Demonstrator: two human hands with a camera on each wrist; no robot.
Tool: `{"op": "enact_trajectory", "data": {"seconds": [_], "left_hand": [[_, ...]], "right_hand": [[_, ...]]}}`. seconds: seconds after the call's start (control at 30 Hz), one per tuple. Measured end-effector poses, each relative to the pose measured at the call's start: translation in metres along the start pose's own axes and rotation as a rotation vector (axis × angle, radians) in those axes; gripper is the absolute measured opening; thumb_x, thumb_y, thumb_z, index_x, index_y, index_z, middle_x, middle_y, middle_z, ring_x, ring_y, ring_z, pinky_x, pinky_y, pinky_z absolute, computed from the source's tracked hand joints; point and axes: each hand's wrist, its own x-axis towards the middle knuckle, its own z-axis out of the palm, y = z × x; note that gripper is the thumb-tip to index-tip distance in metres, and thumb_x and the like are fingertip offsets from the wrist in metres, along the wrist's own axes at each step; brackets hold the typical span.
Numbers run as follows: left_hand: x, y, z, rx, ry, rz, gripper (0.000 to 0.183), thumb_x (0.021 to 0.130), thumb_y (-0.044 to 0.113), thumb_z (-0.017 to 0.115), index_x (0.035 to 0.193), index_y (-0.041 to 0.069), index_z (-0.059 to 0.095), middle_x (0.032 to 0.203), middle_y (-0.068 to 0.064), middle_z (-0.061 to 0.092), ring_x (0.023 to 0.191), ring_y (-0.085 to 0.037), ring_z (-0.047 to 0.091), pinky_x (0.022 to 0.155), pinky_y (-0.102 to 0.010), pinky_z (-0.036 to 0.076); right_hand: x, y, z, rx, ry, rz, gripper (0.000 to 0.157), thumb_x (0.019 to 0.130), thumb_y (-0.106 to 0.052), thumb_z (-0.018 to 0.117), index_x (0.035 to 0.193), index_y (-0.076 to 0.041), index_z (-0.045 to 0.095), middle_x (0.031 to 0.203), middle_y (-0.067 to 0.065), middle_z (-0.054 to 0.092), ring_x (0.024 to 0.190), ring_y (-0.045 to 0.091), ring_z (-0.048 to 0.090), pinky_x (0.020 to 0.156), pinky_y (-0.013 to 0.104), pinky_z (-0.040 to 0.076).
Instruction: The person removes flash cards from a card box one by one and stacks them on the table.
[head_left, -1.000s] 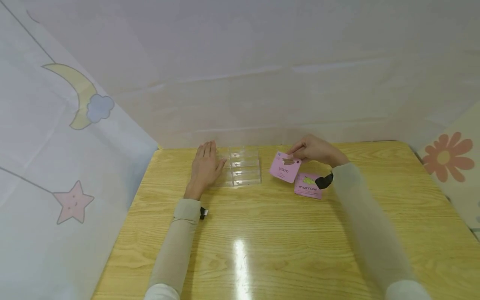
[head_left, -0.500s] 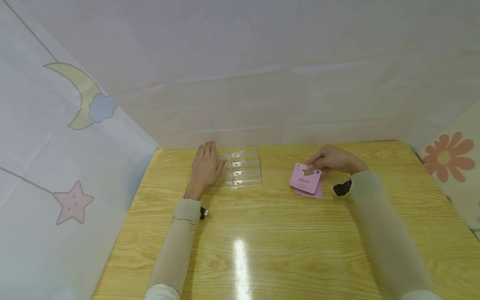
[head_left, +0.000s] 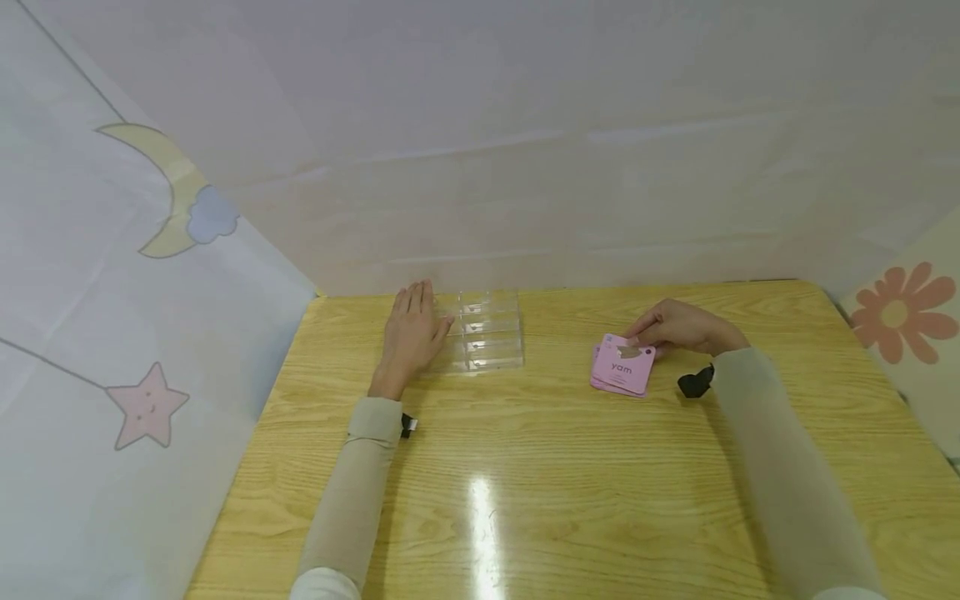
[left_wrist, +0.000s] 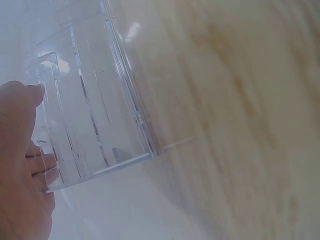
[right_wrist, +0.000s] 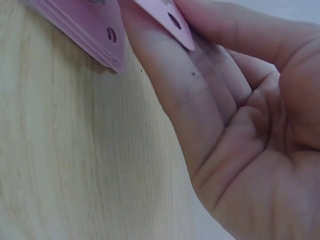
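Observation:
My left hand [head_left: 410, 333] lies with straight fingers over the left end of a clear plastic compartment tray [head_left: 491, 367]. In the left wrist view the thumb and fingertips are at the rim of this tray [left_wrist: 120, 162]. Off to the right, my right hand [head_left: 678, 325] pinches a pink square card [head_left: 628, 377] printed "yam" by its top right corner, between thumb and fingers. Beneath that card, a small stack of pink cards [right_wrist: 82, 35] lies on the table; most of it is hidden in the head view. The cards have a hole in one corner.
The wood-grain table [head_left: 525, 467] has its back edge against a pale cloth backdrop [head_left: 480, 208]. Printed cloth with a moon and star [head_left: 150, 408] hangs at the left, and one with a flower [head_left: 892, 312] at the right. Black straps are on both wrists.
My right hand has carried the yam card rightward and down over the pink stack, covering the "marrow" card that showed earlier. My left hand has stayed on the tray.

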Motion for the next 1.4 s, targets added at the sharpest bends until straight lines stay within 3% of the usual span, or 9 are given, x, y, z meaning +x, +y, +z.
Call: {"op": "enact_trajectory", "data": {"seconds": [0.57, 0.77, 1.13, 1.4], "left_hand": [[0.001, 0.001, 0.003, -0.007, 0.007, 0.011, 0.08, 0.11, 0.045, 0.049, 0.164, -0.007, 0.021, 0.169, -0.026, 0.034, 0.16, -0.038, 0.03, 0.138, -0.049, 0.016], [0.001, 0.001, 0.003, -0.018, 0.008, 0.007, 0.08, 0.11, 0.045, 0.05, 0.164, -0.008, 0.022, 0.168, -0.027, 0.034, 0.16, -0.038, 0.031, 0.138, -0.048, 0.016], [0.002, -0.001, 0.003, -0.018, 0.02, 0.016, 0.08, 0.11, 0.044, 0.05, 0.163, -0.008, 0.023, 0.168, -0.027, 0.035, 0.159, -0.039, 0.032, 0.138, -0.049, 0.017], [0.003, -0.002, 0.004, -0.013, 0.025, 0.02, 0.08, 0.11, 0.044, 0.051, 0.163, -0.008, 0.024, 0.167, -0.027, 0.036, 0.159, -0.039, 0.033, 0.138, -0.049, 0.018]], "right_hand": [[0.005, 0.001, 0.006, 0.014, -0.016, 0.025, 0.041, 0.098, -0.012, 0.073, 0.133, 0.009, 0.067, 0.119, 0.013, 0.078, 0.093, 0.015, 0.074, 0.076, 0.027, 0.065], [0.009, 0.002, 0.007, -0.014, -0.002, 0.024, 0.041, 0.097, -0.016, 0.075, 0.131, 0.007, 0.07, 0.119, 0.012, 0.077, 0.094, 0.014, 0.073, 0.076, 0.027, 0.065], [0.009, 0.002, 0.009, -0.23, 0.142, -0.047, 0.031, 0.097, -0.029, 0.076, 0.12, -0.007, 0.08, 0.128, 0.013, 0.076, 0.103, 0.01, 0.066, 0.087, 0.024, 0.056], [0.011, 0.0, 0.016, -0.248, 0.17, -0.042, 0.029, 0.097, -0.028, 0.077, 0.116, -0.007, 0.081, 0.121, 0.012, 0.078, 0.1, 0.014, 0.065, 0.085, 0.025, 0.053]]}}
